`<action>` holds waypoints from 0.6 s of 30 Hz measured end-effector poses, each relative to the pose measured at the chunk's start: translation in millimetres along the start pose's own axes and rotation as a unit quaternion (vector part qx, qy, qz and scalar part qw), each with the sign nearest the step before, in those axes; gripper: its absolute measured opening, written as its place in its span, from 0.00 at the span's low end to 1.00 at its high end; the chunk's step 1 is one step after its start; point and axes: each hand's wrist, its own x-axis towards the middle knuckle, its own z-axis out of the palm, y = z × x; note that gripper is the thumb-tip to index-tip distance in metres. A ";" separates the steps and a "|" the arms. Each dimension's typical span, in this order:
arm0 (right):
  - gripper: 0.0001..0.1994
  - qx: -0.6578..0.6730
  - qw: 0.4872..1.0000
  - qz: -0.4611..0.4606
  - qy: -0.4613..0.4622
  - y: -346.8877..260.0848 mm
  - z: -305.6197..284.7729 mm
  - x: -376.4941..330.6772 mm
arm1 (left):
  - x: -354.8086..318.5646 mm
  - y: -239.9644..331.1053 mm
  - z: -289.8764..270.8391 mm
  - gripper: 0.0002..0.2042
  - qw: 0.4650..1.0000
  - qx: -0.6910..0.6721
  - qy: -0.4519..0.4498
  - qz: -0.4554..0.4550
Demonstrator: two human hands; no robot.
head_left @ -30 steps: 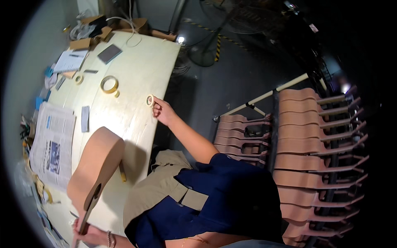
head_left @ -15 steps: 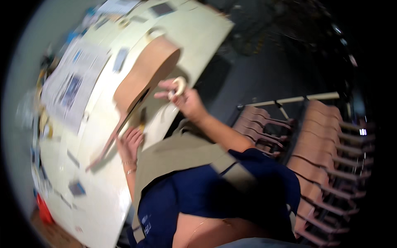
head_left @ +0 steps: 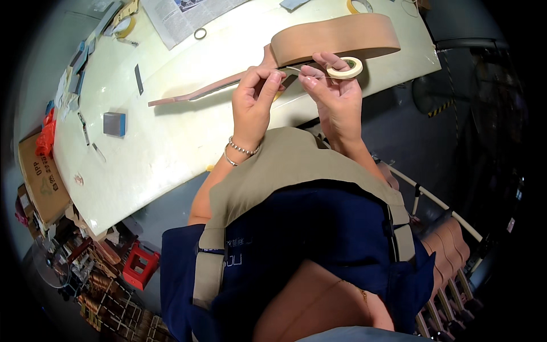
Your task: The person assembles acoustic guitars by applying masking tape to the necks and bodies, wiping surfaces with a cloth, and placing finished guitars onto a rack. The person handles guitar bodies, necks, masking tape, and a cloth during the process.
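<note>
A narrow roll of cream masking tape (head_left: 355,70) hangs on the raised fingers of my right hand (head_left: 341,108), which also holds the tape near its fingertips. My left hand (head_left: 252,111) pinches at the free end, and a thin strip of tape (head_left: 293,69) runs between the two hands. Just beyond them an unfinished wooden guitar (head_left: 336,39) lies on its side on the pale worktable (head_left: 171,137), its neck (head_left: 199,93) pointing left. Part of the guitar's near edge is hidden behind my fingers. Neither hand appears to grip the guitar.
Newspaper (head_left: 196,21), a small dark ring (head_left: 200,33), a thin grey blade (head_left: 139,80) and a grey-blue block (head_left: 114,123) lie on the table. Left of it stand a carton (head_left: 45,188) and a red stool (head_left: 140,265). Racked wooden guitar bodies (head_left: 447,251) are at lower right.
My left hand has left the table beside the guitar's neck and come up to the tape, meeting my right hand. A strip now stretches between them. The view has turned, so the guitar lies more crosswise.
</note>
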 end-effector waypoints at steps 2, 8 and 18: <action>0.23 0.028 0.998 0.058 0.007 -4.1 0.6 -1.1 | 1.9 3.4 3.9 0.07 0.999 0.028 0.024 0.013; 0.23 0.107 0.975 0.192 -0.005 -8.9 -3.8 3.2 | 2.4 5.1 -6.5 0.09 0.995 0.079 -0.009 0.065; 0.24 0.114 0.965 0.237 -0.001 -8.6 -2.7 4.5 | 5.2 9.9 -15.6 0.13 0.964 0.205 0.011 0.169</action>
